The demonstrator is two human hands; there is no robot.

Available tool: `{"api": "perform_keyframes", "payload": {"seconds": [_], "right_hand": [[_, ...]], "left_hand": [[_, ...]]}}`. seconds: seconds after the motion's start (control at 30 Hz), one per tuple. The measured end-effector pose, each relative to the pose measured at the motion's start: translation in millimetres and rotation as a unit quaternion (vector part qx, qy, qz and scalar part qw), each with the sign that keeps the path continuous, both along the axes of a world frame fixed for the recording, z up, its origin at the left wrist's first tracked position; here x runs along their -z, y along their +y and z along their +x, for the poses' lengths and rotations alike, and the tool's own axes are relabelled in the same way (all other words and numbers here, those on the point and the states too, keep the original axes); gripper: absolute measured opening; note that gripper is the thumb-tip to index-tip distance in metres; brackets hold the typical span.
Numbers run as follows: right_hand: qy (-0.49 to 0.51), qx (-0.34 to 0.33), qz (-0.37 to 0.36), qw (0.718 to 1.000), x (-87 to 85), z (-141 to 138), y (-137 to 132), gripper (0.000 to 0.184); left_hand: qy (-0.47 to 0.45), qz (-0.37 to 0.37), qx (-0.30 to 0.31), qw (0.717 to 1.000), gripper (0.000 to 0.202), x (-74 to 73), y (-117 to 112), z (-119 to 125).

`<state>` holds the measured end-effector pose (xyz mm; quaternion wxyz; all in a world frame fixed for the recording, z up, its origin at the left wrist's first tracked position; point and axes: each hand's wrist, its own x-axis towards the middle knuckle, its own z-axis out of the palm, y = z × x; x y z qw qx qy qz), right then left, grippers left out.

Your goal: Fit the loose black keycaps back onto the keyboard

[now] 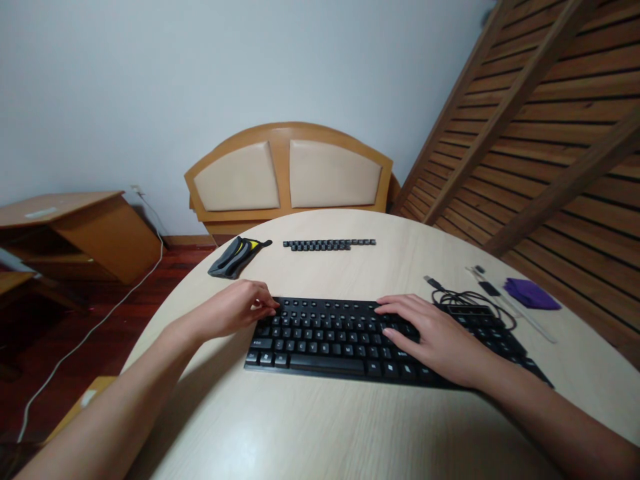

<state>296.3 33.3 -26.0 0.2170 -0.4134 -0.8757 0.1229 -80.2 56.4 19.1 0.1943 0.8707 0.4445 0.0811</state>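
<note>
A black computer keyboard (327,363) lies on the round pale table. At its upper left corner is my left hand (245,301), thumb and fingertips pinched together; what is between them, if anything, is too small to make out. My right hand (430,333) rests over the right part of the keyboard, its fingers spread and covering some keys. Along the keyboard's back edge the key spots look smaller and lower than the keys in front. Beyond it, loose black keycaps (320,245) lie lined up in two rows.
A grey and black pouch with yellow lining (239,257) lies at the back left of the table (280,427). To the right are the coiled USB cable (465,297), a purple cloth (531,294) and a thin white stick-like tool (530,320). Behind stands a wooden headboard (285,173).
</note>
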Motion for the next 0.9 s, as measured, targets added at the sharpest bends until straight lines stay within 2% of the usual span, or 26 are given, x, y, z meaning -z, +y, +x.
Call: {"api": "perform_keyframes", "payload": {"seconds": [0.23,0.4,0.5,0.9], "right_hand": [[-0.006,0.000,-0.005,1.000,-0.7,-0.8,-0.4,0.026],[0.004,0.003,0.003,1.000,-0.1,-0.7,-0.4,0.026],[0.006,0.000,0.003,1.000,0.0,-0.1,-0.3,0.026],[-0.008,-0.007,-0.001,1.000,-1.5,0.3,-0.7,0.026]], "left_hand": [[-0.042,-0.062,-0.043,0.996,0.030,3.4,1.3,-1.8],[-0.019,-0.018,-0.009,1.000,0.030,3.8,1.5,-0.7],[-0.004,-0.006,-0.011,1.000,0.028,4.8,1.6,-0.7],[-0.074,-0.114,-0.065,0.989,0.027,5.9,4.4,-7.3]]}}
